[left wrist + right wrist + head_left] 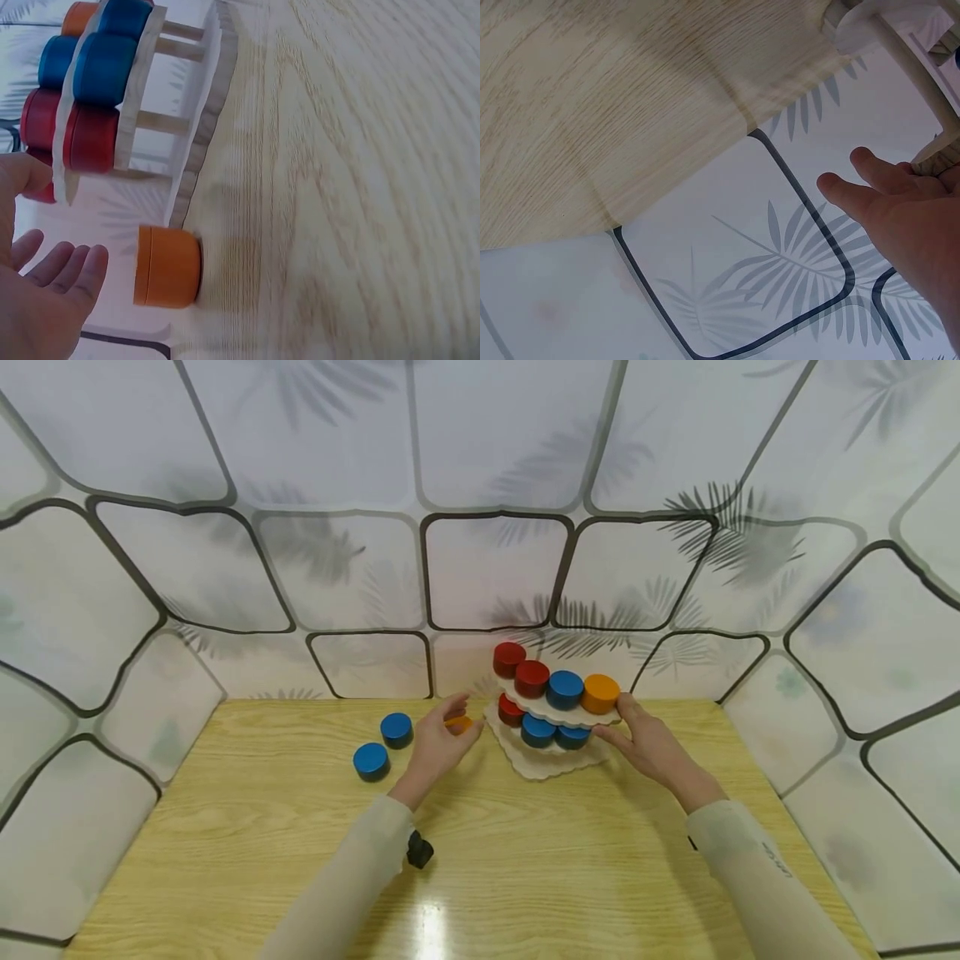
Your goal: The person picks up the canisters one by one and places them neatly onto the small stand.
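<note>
A tiered wooden stand [543, 766] with scalloped edges carries red, blue and orange round tins on its two raised shelves. My right hand [648, 742] grips the right end of the upper shelf, beside an orange tin [601, 693]; the right wrist view catches the hand at the shelf edge [939, 155]. Left of the stand, my left hand [438, 742] hovers with fingers spread. Near it, another orange tin [169, 266] stands on the table, apart from the fingers in the left wrist view. The left thumb appears close to the shelf's end there.
Two blue tins [371, 762] [396, 730] stand on the wooden table [247, 827] to the left of my left hand. A small black object [420, 850] shows beside the left sleeve. Patterned white walls [495, 572] rise behind and at both sides.
</note>
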Tool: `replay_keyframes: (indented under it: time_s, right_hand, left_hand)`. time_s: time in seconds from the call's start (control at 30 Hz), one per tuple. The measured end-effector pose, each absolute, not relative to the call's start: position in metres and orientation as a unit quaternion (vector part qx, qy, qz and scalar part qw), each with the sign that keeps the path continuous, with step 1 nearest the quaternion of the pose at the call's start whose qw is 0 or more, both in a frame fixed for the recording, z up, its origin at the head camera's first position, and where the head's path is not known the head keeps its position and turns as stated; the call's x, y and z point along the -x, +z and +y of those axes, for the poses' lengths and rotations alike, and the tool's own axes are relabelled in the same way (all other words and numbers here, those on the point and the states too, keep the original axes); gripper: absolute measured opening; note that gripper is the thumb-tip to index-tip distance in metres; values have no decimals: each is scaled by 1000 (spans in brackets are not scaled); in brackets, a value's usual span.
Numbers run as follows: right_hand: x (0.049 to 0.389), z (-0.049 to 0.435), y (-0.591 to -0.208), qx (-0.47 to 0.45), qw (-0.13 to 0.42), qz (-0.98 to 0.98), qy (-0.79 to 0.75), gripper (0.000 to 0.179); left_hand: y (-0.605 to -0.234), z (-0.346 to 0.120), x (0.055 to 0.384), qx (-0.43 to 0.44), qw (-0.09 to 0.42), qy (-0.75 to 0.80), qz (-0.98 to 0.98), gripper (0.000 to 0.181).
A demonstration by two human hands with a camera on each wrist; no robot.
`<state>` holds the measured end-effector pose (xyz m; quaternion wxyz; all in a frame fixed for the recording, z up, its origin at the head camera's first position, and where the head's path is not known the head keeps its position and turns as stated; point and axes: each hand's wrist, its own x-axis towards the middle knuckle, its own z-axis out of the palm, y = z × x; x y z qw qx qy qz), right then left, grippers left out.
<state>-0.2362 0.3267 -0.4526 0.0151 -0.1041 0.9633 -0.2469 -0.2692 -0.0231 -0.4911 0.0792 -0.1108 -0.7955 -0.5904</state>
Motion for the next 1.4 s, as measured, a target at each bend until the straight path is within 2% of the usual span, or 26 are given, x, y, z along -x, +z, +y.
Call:
replay_keyframes:
  time_s: [0.23,0.47,0.63,0.73,0.9,0.97,1.07,1.17,1.33,1.4]
  right_hand:
    - [237,327,-453,110,7,963,-247,85]
    - [238,328,-455,120,-13,963,-242,59]
    - [239,328,-456,124,-18,963,-240,54]
    - [239,329,-456,121,-15,963,-240,58]
    - [239,329,-457,111,0,964,-243,78]
    - [239,329,-456,111,0,963,-244,78]
    - [239,328,-456,117,-9,963,-244,63]
    - [239,327,-456,119,-13,963,-243,56]
    - [238,327,-455,111,1,964,-242,76]
    - [238,328,-455,112,1,964,-242,78]
  left_hand:
    - [-491,-35,264,113,108,-581,-799,55]
    - [-499,-41,264,116,123,-561,-810,58]
    - [-504,-43,265,113,128,-549,-818,58]
    - [-507,-44,265,108,126,-548,-820,60]
    - [-512,-44,267,100,118,-552,-820,62]
    - [-514,-44,267,97,111,-557,-817,63]
    - [-514,-44,267,94,102,-561,-816,63]
    - [-515,-44,268,91,95,-561,-817,63]
    - [-517,-42,269,86,80,-568,-815,66]
    - [-518,-42,269,87,78,-570,-814,66]
